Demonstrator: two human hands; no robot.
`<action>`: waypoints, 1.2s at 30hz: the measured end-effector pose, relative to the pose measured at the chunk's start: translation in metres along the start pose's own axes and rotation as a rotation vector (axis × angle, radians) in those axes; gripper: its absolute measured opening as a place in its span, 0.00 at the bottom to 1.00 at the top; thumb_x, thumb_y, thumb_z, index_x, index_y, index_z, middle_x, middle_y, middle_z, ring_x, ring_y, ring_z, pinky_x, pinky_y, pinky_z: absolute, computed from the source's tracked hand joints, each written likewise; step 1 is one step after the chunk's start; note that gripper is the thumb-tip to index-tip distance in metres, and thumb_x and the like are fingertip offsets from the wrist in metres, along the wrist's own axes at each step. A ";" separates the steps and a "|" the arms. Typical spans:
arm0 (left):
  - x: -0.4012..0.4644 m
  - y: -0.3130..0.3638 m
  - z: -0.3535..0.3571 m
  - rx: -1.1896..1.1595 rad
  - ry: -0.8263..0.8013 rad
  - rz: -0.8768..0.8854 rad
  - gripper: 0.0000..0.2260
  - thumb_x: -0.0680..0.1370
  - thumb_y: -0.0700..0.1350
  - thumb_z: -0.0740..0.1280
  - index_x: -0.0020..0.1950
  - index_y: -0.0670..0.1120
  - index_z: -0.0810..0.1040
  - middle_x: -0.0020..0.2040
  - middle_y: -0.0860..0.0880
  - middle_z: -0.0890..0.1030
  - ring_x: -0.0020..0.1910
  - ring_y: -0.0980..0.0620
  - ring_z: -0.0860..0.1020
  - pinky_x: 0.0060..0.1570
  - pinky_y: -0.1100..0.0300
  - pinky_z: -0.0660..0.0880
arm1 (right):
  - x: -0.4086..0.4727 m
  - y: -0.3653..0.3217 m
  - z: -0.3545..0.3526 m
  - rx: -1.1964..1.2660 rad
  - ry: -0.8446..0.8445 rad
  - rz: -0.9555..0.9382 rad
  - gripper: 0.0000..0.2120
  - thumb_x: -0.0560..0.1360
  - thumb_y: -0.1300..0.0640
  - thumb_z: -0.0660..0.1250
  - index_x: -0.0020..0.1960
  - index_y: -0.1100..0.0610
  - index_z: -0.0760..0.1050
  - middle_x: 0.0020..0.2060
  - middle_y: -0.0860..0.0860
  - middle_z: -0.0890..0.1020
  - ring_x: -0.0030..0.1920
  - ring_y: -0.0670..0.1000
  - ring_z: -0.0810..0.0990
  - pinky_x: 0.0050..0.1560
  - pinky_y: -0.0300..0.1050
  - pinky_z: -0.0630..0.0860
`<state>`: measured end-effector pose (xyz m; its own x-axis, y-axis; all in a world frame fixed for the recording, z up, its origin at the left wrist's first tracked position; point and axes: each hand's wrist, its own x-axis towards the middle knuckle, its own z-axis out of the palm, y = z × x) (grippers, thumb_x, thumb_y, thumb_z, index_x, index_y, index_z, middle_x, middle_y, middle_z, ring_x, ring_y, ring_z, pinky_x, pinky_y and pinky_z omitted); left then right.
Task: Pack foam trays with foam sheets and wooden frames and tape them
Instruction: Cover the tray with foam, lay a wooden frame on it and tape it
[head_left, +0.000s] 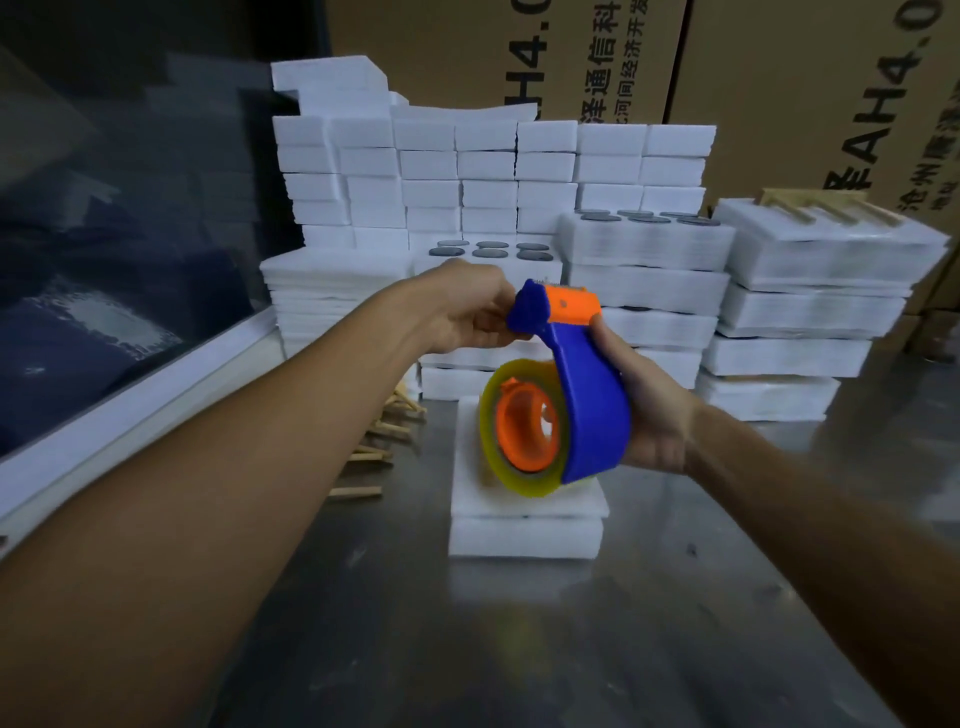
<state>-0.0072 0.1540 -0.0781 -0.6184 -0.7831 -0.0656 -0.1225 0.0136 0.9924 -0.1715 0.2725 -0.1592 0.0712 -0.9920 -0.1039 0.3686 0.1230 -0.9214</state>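
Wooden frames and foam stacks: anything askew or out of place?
The wooden frames lie scattered in a loose heap at the table's left edge. The back foam stack is stepped and uneven on top.

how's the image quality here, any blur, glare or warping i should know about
Head view: dim, bluish light; the steel table shows soft smeared reflections, not hard glare. Wide-angle warping bows the foam stacks and cardboard boxes outward at the edges. The tape dispenser, gripped by the right hand with the left hand at its head, is fairly sharp; the forearms and near table look soft.
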 end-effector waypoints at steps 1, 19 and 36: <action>0.001 0.001 0.001 0.014 -0.001 -0.006 0.07 0.76 0.32 0.63 0.50 0.38 0.79 0.34 0.44 0.84 0.31 0.51 0.83 0.29 0.64 0.77 | 0.000 0.006 0.004 0.083 -0.055 -0.002 0.32 0.61 0.35 0.79 0.58 0.54 0.84 0.53 0.56 0.85 0.50 0.55 0.85 0.55 0.54 0.81; -0.007 0.001 -0.035 0.333 0.015 -0.116 0.09 0.79 0.31 0.61 0.48 0.39 0.79 0.36 0.45 0.85 0.34 0.53 0.84 0.31 0.64 0.79 | 0.006 -0.017 0.025 -0.418 0.043 0.071 0.26 0.60 0.28 0.75 0.39 0.51 0.87 0.40 0.53 0.86 0.37 0.52 0.86 0.37 0.45 0.82; -0.010 -0.066 -0.079 -0.047 0.263 -0.187 0.02 0.78 0.33 0.67 0.46 0.36 0.79 0.41 0.43 0.83 0.28 0.55 0.82 0.32 0.65 0.80 | 0.012 -0.099 -0.014 -1.475 0.376 0.383 0.53 0.38 0.17 0.68 0.49 0.55 0.82 0.37 0.50 0.87 0.41 0.53 0.87 0.42 0.45 0.79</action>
<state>0.0688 0.1117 -0.1350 -0.3657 -0.9033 -0.2243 -0.1753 -0.1698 0.9698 -0.2201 0.2480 -0.0748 -0.3638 -0.8869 -0.2848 -0.8288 0.4478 -0.3354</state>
